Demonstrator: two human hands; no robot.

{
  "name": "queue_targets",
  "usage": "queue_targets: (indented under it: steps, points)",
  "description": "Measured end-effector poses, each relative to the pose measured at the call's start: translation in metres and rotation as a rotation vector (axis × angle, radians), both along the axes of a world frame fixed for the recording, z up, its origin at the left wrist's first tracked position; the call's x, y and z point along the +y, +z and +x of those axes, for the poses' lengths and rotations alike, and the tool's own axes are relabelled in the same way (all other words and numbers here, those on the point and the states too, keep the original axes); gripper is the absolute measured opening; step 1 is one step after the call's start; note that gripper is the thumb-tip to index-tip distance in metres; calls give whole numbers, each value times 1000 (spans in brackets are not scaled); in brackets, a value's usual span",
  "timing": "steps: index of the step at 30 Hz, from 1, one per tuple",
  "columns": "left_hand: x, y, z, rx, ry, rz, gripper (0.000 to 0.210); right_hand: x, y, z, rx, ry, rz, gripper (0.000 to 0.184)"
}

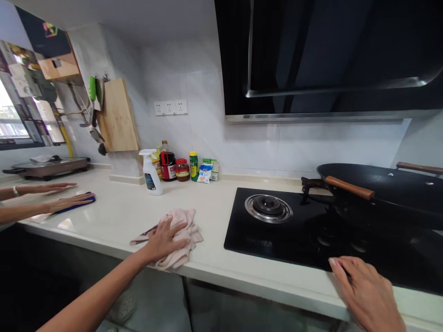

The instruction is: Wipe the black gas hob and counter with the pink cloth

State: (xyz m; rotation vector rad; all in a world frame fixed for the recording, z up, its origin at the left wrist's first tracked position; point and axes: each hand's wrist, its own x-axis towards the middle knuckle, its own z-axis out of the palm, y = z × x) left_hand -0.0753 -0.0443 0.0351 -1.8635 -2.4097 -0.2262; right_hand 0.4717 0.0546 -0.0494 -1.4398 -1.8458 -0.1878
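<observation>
A co-worker's hand (pixel 71 201) lies on a blue cloth (pixel 76 206). Rightward, the left hand (pixel 165 240) spreads flat, ungripping, over a pink cloth (pixel 191 224) on the counter (pixel 114 207). Far right, the right hand (pixel 368 286), half-curled, holding nothing visible, is at the stove's (pixel 277 240) front edge.

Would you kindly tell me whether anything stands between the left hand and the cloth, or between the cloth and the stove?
Nothing visible does. The left hand lies on the cloth, and only flat counter separates the cloth from the stove. The spray bottle stands farther back, off that line.
</observation>
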Motion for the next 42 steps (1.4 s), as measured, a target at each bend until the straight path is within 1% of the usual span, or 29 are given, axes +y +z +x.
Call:
queue_targets:
  steps: [3, 5, 6, 8, 10, 13, 16, 18, 19, 21, 22, 24, 26, 28, 30, 32, 34, 36, 38, 39, 41, 42]
  points:
    - [22, 4, 12, -3, 66, 8, 62, -5, 6, -3, -15, -24, -16, 55]
    - [29, 5, 23, 25, 70, 40, 56, -9, 10, -5, -25, -47, -11, 57]
    - [28, 4, 29, 46, 48, 59, 53, -10, 11, -6, -30, -59, -7, 57]
    - [18, -1, 44, 74, -31, 103, 47, -12, 14, -8, -31, -76, 2, 56]
    - [0, -11, 63, 79, -114, 173, 44, -14, 16, -11, -26, -86, 13, 53]
    - [-28, -31, 97, 74, -202, 306, 45, -16, 20, -14, -3, -90, 36, 49]
    - [-43, -53, 141, 102, -315, 402, 45, -17, 25, -17, 74, -43, 87, 44]
    - [-42, -61, 173, 122, -405, 413, 48, -21, 28, -17, 187, 29, 143, 40]
    - [-38, -62, 189, 134, -454, 395, 50, -24, 28, -16, 272, 69, 172, 39]
    - [-24, -58, 223, 158, -539, 323, 57, -35, 24, -14, 489, 120, 203, 35]
    - [-15, -54, 240, 168, -567, 281, 62, -43, 20, -11, 611, 119, 198, 34]
    - [3, -44, 273, 181, -600, 213, 76, -62, 6, -5, 841, 87, 125, 37]
    - [19, -36, 306, 191, -628, 198, 83, -83, -11, 5, 1019, 58, -5, 43]
    - [31, -31, 337, 204, -685, 210, 81, -102, -26, 22, 1108, 12, -140, 49]
    - [37, -29, 363, 213, -736, 224, 77, -115, -36, 47, 1083, -82, -219, 54]
    - [40, -27, 380, 225, -773, 234, 73, -120, -36, 82, 988, -200, -236, 55]
    - [42, -27, 388, 242, -797, 245, 73, -114, -29, 126, 876, -307, -224, 59]
    - [44, -30, 388, 248, -820, 237, 75, -98, -16, 173, 736, -402, -204, 65]
    - [48, -37, 381, 221, -841, 222, 81, -74, -4, 219, 538, -448, -142, 69]
    - [50, -42, 375, 194, -846, 221, 84, -60, 1, 241, 445, -467, -101, 72]
    - [54, -53, 357, 141, -834, 233, 90, -31, 8, 279, 332, -596, -49, 85]
    - [55, -58, 343, 120, -818, 242, 93, -17, 10, 295, 302, -656, -40, 90]
